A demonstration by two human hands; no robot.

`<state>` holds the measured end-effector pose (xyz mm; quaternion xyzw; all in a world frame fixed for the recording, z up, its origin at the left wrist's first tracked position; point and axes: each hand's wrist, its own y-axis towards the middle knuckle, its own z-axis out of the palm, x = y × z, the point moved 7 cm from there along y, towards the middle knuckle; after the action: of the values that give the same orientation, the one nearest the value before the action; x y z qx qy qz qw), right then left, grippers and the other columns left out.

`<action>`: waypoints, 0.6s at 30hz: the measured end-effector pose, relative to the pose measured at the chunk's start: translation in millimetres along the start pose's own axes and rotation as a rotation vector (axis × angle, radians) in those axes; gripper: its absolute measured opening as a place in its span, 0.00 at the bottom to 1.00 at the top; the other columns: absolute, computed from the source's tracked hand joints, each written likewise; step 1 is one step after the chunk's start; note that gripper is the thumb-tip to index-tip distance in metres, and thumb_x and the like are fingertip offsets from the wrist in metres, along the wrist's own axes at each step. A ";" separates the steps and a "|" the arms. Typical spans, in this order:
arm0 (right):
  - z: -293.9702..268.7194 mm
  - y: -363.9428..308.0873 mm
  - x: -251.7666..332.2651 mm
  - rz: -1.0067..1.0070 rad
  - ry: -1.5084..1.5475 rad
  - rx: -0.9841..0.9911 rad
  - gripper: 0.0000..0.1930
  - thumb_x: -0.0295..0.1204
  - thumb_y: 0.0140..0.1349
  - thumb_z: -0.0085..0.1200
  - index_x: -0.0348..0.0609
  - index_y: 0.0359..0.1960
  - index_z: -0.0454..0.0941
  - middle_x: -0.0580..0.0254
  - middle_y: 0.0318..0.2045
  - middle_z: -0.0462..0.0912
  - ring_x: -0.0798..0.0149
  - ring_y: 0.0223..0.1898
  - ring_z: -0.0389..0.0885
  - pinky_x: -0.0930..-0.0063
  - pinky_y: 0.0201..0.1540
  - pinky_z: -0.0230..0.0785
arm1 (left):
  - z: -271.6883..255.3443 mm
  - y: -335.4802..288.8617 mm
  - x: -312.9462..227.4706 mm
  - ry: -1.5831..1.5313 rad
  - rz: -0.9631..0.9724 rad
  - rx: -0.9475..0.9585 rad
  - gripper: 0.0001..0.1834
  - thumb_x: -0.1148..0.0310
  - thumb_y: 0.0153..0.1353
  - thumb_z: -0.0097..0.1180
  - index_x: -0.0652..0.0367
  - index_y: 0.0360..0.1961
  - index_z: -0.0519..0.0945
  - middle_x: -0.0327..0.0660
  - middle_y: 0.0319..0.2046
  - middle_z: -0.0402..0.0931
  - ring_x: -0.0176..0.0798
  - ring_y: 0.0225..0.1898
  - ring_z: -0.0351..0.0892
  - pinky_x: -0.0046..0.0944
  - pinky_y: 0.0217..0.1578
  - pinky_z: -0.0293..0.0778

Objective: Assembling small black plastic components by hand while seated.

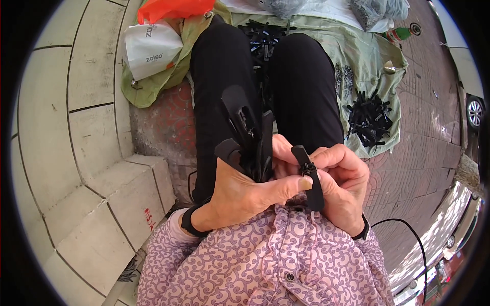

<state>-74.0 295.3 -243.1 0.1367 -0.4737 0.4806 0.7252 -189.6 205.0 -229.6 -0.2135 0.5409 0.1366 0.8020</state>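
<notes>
In front of my lap, my right hand [343,179] pinches a flat black strip with rounded ends [315,193]. A small clasp-like fitting crosses its middle; its exact kind is unclear. The thumb of my left hand [245,198] presses on that same strip, beside the fitting. Held in the left hand as well, between thumb and palm, is a bunch of similar black pieces [239,115] that fans out upward over my left thigh. Parts of the bunch and some of my left fingers are hidden.
A pile of small black pieces [370,118] lies on a pale green sheet [357,56] right of my knees. More black pieces [263,35] lie between my knees. A white bag [153,48] rests at left, a green bottle [400,34] at far right. A tiled step [132,188] borders my left.
</notes>
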 end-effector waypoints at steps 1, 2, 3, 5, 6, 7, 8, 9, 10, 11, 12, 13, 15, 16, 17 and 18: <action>-2.3 0.2 -3.1 0.026 0.018 -0.014 0.04 0.16 0.64 0.56 0.30 0.39 0.76 0.57 0.37 0.82 0.78 0.31 0.78 0.87 0.31 0.70 | -0.5 0.2 3.6 -0.065 -0.043 -0.030 0.12 0.81 0.52 0.69 0.67 0.37 0.80 0.40 0.30 0.79 0.26 0.27 0.77 0.25 0.26 0.69; -1.6 0.9 -4.3 0.029 0.018 -0.013 0.04 0.16 0.64 0.56 0.30 0.39 0.76 0.57 0.37 0.82 0.78 0.31 0.78 0.87 0.31 0.70 | 0.2 0.9 4.5 -0.065 -0.044 -0.033 0.12 0.81 0.52 0.69 0.67 0.37 0.80 0.40 0.30 0.79 0.26 0.27 0.77 0.25 0.26 0.69; -1.0 1.4 -3.4 0.013 0.034 -0.029 0.04 0.16 0.64 0.56 0.31 0.39 0.76 0.57 0.37 0.82 0.79 0.31 0.78 0.88 0.30 0.69 | 1.3 1.7 4.1 -0.066 -0.042 -0.037 0.12 0.81 0.52 0.69 0.67 0.37 0.80 0.40 0.30 0.79 0.26 0.27 0.77 0.25 0.26 0.70; -1.8 1.4 -1.6 -0.001 0.050 -0.043 0.04 0.16 0.64 0.56 0.31 0.39 0.76 0.58 0.36 0.81 0.80 0.30 0.77 0.89 0.29 0.68 | 3.3 2.1 3.9 -0.067 -0.038 -0.044 0.12 0.81 0.52 0.69 0.67 0.37 0.80 0.40 0.29 0.79 0.26 0.27 0.77 0.25 0.26 0.70; -3.3 0.8 -1.4 0.005 0.056 -0.044 0.04 0.16 0.64 0.56 0.31 0.39 0.76 0.58 0.37 0.82 0.79 0.31 0.78 0.88 0.30 0.70 | 3.9 1.9 4.4 -0.053 -0.039 -0.050 0.12 0.81 0.52 0.69 0.67 0.37 0.81 0.40 0.30 0.80 0.26 0.28 0.77 0.25 0.27 0.70; -4.2 0.3 -1.4 0.012 0.062 -0.046 0.04 0.16 0.64 0.56 0.31 0.39 0.77 0.57 0.37 0.82 0.78 0.32 0.79 0.88 0.31 0.71 | 3.9 1.7 4.7 -0.040 -0.040 -0.055 0.12 0.80 0.52 0.70 0.67 0.37 0.81 0.40 0.31 0.80 0.26 0.28 0.77 0.25 0.28 0.70; -4.3 0.0 -1.7 0.012 0.060 -0.044 0.04 0.16 0.64 0.56 0.31 0.39 0.77 0.57 0.37 0.82 0.78 0.32 0.79 0.88 0.31 0.71 | 3.3 2.0 5.2 -0.041 -0.038 -0.057 0.12 0.80 0.52 0.70 0.67 0.37 0.81 0.40 0.31 0.80 0.26 0.28 0.77 0.25 0.28 0.70; -5.3 -0.7 -2.0 0.013 0.064 -0.049 0.04 0.17 0.64 0.56 0.31 0.39 0.77 0.57 0.37 0.82 0.77 0.34 0.79 0.86 0.34 0.72 | 3.9 2.7 2.6 0.012 0.016 -0.041 0.12 0.81 0.52 0.70 0.67 0.37 0.81 0.41 0.31 0.80 0.26 0.29 0.77 0.25 0.28 0.71; -6.2 -0.9 -2.2 0.014 0.067 -0.055 0.04 0.17 0.64 0.56 0.31 0.39 0.77 0.56 0.37 0.82 0.75 0.35 0.80 0.85 0.37 0.74 | 5.0 3.1 -0.1 0.065 0.070 -0.025 0.13 0.81 0.51 0.70 0.67 0.37 0.81 0.41 0.32 0.81 0.27 0.30 0.78 0.26 0.28 0.71; -5.6 -0.4 -2.3 0.015 0.064 -0.055 0.04 0.17 0.64 0.56 0.31 0.39 0.77 0.56 0.37 0.82 0.75 0.35 0.80 0.85 0.37 0.74 | 5.3 3.2 0.7 0.062 0.071 -0.025 0.13 0.81 0.51 0.70 0.67 0.37 0.81 0.41 0.32 0.81 0.27 0.30 0.78 0.26 0.28 0.71; -3.8 0.6 -1.5 -0.009 0.087 -0.048 0.04 0.17 0.64 0.56 0.31 0.39 0.77 0.55 0.37 0.82 0.74 0.36 0.81 0.83 0.39 0.75 | 5.4 2.7 -0.7 0.059 0.103 -0.030 0.13 0.81 0.51 0.70 0.67 0.37 0.80 0.41 0.32 0.81 0.27 0.30 0.78 0.26 0.29 0.71; -2.9 1.2 -0.4 -0.033 0.110 -0.041 0.04 0.17 0.64 0.56 0.30 0.39 0.77 0.55 0.38 0.82 0.72 0.37 0.81 0.82 0.41 0.75 | 5.6 2.1 -2.3 0.056 0.135 -0.035 0.12 0.81 0.51 0.70 0.67 0.36 0.80 0.41 0.32 0.81 0.27 0.30 0.78 0.26 0.29 0.71; -3.4 1.0 -1.5 -0.034 0.109 -0.037 0.04 0.17 0.63 0.56 0.30 0.39 0.77 0.55 0.38 0.82 0.72 0.38 0.81 0.81 0.42 0.75 | 8.1 1.3 -2.7 0.020 0.145 -0.067 0.12 0.80 0.51 0.70 0.67 0.35 0.79 0.41 0.32 0.81 0.27 0.30 0.78 0.26 0.29 0.71; -3.1 0.7 -1.7 -0.037 0.109 -0.035 0.04 0.17 0.63 0.56 0.30 0.39 0.77 0.54 0.37 0.82 0.71 0.38 0.81 0.81 0.42 0.75 | 7.2 0.7 -3.6 -0.016 0.154 -0.098 0.11 0.80 0.51 0.70 0.66 0.34 0.79 0.41 0.32 0.80 0.27 0.30 0.78 0.26 0.29 0.72; -2.5 0.4 -1.3 -0.036 0.107 -0.035 0.04 0.17 0.63 0.56 0.30 0.39 0.77 0.54 0.37 0.82 0.71 0.38 0.81 0.81 0.42 0.75 | 6.5 0.0 -4.6 -0.018 0.155 -0.099 0.11 0.80 0.51 0.70 0.66 0.34 0.79 0.41 0.32 0.80 0.27 0.30 0.78 0.26 0.29 0.72; -2.7 0.3 -2.4 -0.014 0.098 -0.041 0.04 0.17 0.63 0.56 0.30 0.39 0.77 0.55 0.37 0.82 0.71 0.38 0.81 0.81 0.42 0.75 | 5.4 -0.8 -6.2 0.082 0.163 -0.107 0.11 0.79 0.50 0.71 0.65 0.33 0.79 0.41 0.31 0.80 0.28 0.30 0.78 0.27 0.29 0.73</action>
<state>-72.9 295.8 -246.5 0.1015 -0.4462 0.4718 0.7536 -187.2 207.0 -222.0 -0.2168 0.5807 0.2211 0.7530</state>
